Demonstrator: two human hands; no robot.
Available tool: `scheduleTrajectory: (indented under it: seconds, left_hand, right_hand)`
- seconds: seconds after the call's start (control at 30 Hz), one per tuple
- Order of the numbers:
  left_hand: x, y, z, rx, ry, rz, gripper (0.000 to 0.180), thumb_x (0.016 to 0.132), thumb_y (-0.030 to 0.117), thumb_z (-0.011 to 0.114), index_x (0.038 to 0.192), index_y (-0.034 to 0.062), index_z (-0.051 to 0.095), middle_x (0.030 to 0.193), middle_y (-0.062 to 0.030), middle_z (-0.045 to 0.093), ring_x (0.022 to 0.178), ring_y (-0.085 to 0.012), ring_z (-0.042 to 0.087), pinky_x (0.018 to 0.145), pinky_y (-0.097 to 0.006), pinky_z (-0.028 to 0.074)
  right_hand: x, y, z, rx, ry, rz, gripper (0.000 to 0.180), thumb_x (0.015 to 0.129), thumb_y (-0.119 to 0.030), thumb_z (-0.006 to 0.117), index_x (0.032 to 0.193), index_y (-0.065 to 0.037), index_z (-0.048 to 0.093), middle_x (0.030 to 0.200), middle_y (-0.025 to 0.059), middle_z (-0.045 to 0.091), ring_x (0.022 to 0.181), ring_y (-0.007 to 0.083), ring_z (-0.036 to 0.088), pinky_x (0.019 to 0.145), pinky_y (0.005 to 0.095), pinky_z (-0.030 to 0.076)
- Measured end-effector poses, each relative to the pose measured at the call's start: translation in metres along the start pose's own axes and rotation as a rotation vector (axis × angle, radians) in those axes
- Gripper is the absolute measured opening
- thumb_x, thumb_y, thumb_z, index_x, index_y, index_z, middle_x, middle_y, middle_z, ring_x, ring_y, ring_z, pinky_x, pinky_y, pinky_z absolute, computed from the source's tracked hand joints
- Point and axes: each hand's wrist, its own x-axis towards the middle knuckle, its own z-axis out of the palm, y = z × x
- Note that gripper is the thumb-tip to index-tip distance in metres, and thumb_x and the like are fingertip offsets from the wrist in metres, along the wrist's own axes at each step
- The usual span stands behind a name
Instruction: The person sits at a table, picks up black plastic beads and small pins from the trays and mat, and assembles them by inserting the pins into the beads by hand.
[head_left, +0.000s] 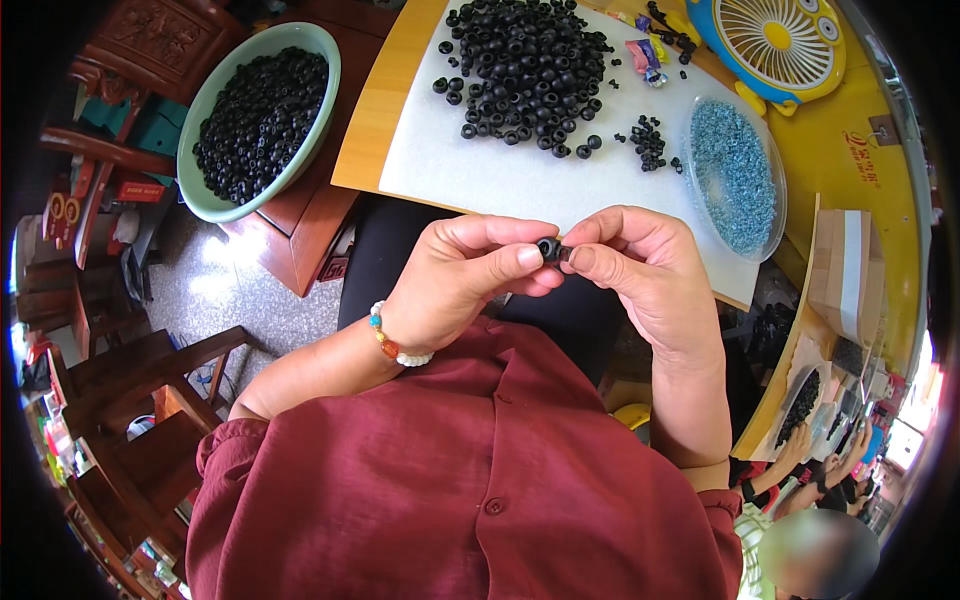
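Note:
Between thumb and forefinger, my left hand [470,265] pinches a round black bead [547,248] with a hole facing up. My right hand [640,260] meets it from the other side, its thumb and forefinger closed on a small dark piece [566,254] against the bead; the fingers partly hide that piece. Both hands are above my lap, by the near edge of a white mat [440,150]. Beyond them on the mat lies a large pile of black beads [535,70]. A little cluster of smaller black pieces [648,142] sits to its right.
At the left stands a pale green basin [187,165] full of black beads. An oval clear tray [781,190] of light blue beads lies at the mat's right, below a yellow and blue fan [778,40]. Wrapped sweets [645,60] are at the back. Other people's hands [797,445] work at far right.

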Motion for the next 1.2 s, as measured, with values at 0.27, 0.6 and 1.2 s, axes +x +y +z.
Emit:
scheduleTrajectory:
  seconds: [0.27,0.6,1.2]
  left_hand:
    - [0.006,-0.006,-0.008,0.373,-0.135,0.414,0.019,0.083,-0.002,0.062,0.101,0.0021,0.067,0.110,-0.0136,0.061,0.097,-0.0174,0.061,0.082,-0.028,0.053]
    - [0.000,0.000,-0.009,0.482,-0.158,0.291,0.015,0.084,0.001,0.062,0.099,0.0014,0.067,0.115,-0.0180,0.059,0.095,-0.0191,0.062,0.081,-0.029,0.052]
    - [0.003,0.157,-0.179,1.442,0.904,0.693,0.023,0.079,0.006,0.067,0.102,0.0064,0.068,0.094,-0.0044,0.067,0.087,-0.0130,0.062,0.081,-0.025,0.047]
  right_hand:
    - [0.003,0.012,-0.010,0.170,-0.118,0.180,0.013,0.082,-0.005,0.067,0.091,0.003,0.064,0.085,0.0114,0.066,0.072,0.0126,0.060,0.067,0.0226,0.048]
    - [-0.002,0.037,-0.002,0.337,-0.083,0.191,0.012,0.082,-0.008,0.068,0.088,0.002,0.066,0.082,0.0098,0.064,0.065,0.0120,0.055,0.061,0.0220,0.045]
    - [0.004,0.000,-0.185,-1.530,1.006,-0.018,0.016,0.077,-0.019,0.064,0.088,-0.008,0.067,0.084,0.0100,0.068,0.080,0.0291,0.064,0.073,0.0390,0.048]
